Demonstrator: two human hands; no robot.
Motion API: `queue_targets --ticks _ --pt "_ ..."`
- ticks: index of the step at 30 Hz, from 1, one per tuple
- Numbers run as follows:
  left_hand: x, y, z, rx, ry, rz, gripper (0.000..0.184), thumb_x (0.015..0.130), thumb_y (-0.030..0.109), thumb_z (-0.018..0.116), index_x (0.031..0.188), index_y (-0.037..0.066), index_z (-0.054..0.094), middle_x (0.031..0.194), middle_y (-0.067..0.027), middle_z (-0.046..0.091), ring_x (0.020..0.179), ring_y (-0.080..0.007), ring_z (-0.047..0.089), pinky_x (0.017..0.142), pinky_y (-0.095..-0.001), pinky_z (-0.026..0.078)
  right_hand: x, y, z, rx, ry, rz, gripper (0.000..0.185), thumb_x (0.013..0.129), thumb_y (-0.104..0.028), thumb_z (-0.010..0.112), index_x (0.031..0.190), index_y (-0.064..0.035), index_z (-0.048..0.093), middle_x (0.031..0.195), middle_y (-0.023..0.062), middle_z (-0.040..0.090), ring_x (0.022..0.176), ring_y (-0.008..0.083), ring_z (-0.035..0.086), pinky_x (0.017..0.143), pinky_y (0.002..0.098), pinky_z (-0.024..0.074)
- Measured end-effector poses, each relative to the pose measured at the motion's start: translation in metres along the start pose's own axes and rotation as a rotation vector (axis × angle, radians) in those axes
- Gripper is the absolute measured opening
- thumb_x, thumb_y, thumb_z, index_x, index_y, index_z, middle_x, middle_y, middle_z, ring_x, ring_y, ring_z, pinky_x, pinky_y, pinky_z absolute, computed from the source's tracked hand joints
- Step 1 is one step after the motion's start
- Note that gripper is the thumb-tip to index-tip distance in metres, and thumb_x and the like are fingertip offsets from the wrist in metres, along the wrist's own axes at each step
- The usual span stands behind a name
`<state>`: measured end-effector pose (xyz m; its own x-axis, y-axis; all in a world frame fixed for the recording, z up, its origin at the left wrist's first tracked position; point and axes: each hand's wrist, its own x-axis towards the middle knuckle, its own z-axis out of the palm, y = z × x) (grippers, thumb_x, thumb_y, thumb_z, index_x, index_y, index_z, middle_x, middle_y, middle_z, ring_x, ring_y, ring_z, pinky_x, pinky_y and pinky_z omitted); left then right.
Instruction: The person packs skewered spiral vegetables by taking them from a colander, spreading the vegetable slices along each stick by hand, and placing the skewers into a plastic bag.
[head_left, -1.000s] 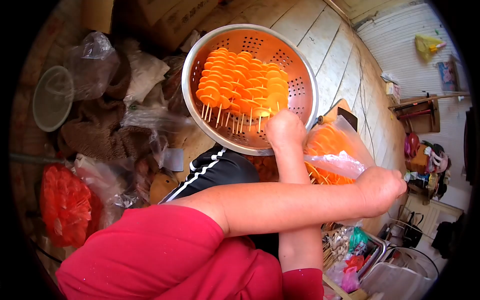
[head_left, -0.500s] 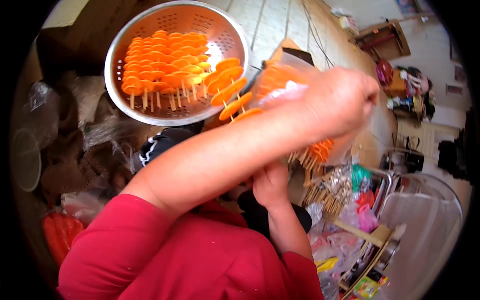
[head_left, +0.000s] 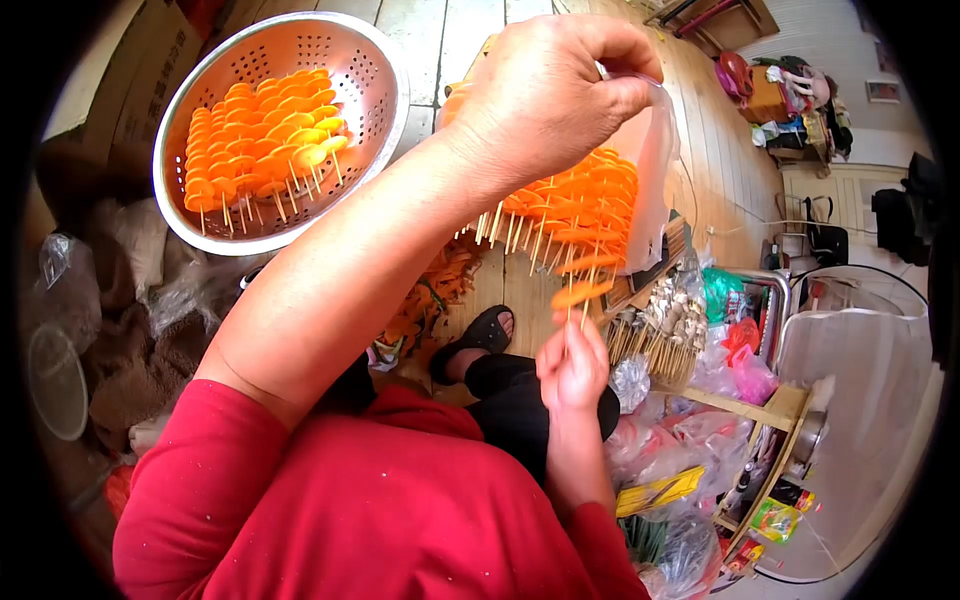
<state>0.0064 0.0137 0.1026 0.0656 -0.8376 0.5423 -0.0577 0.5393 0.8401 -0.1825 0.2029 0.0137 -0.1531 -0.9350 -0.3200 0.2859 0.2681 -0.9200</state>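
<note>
My left hand [head_left: 555, 95] pinches the upper edge of a clear plastic bag [head_left: 655, 170], its forearm stretching across the view. Inside the bag stand rows of orange carrot-slice skewers [head_left: 580, 200], their bare stick ends pointing toward me. Just below the bag's opening, my right hand [head_left: 573, 370] is closed around the stick ends of a few carrot skewers [head_left: 582, 292], whose upper slices overlap those in the bag. At upper left, a perforated metal colander [head_left: 375, 130] holds more carrot skewers [head_left: 260, 140] in stacked rows.
Orange scraps [head_left: 440, 285] lie on the floor by my sandalled foot [head_left: 480, 335]. To the right are mushroom skewers [head_left: 665, 325], plastic bags [head_left: 660, 440] and a wooden shelf edge [head_left: 775, 440]. A cardboard box [head_left: 130, 90] and crumpled plastic [head_left: 190, 275] sit at left.
My right hand has brought the carrot skewers from beside the colander to the bag. My left hand has shifted left and up, and the view has moved.
</note>
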Motion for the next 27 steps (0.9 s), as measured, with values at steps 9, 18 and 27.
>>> queue_targets --ticks 9,18,27 --pt "0.002 0.0 0.002 -0.016 0.014 -0.014 0.011 0.079 0.013 0.069 0.086 0.003 0.068 0.069 -0.0007 0.064 0.059 -0.0056 0.059 0.054 -0.0198 0.049 0.098 0.017 0.036 0.234 0.015 0.106 0.021 0.092 -0.019 0.048 0.1 -0.0005 0.055 0.057 0.0036 0.05 0.041 0.0126 0.042 0.037 0.0232 0.0275" --pt "0.002 -0.001 0.003 -0.035 0.013 -0.021 0.011 0.079 0.013 0.069 0.085 0.004 0.068 0.068 -0.0003 0.064 0.059 -0.0051 0.059 0.054 -0.0195 0.049 0.101 0.013 0.04 0.147 0.006 0.362 0.018 0.091 -0.019 0.049 0.1 -0.0037 0.054 0.061 0.0038 0.055 0.04 0.0118 0.044 0.036 0.0223 0.0276" --pt "-0.001 -0.002 0.002 -0.085 -0.009 -0.052 0.01 0.08 0.012 0.068 0.086 0.004 0.068 0.069 0.0009 0.063 0.059 -0.0038 0.056 0.054 -0.0196 0.048 0.091 -0.012 0.036 -0.44 0.075 0.394 0.024 0.093 -0.024 0.048 0.104 -0.0041 0.055 0.073 0.0076 0.062 0.048 0.0135 0.055 0.041 0.0204 0.0365"
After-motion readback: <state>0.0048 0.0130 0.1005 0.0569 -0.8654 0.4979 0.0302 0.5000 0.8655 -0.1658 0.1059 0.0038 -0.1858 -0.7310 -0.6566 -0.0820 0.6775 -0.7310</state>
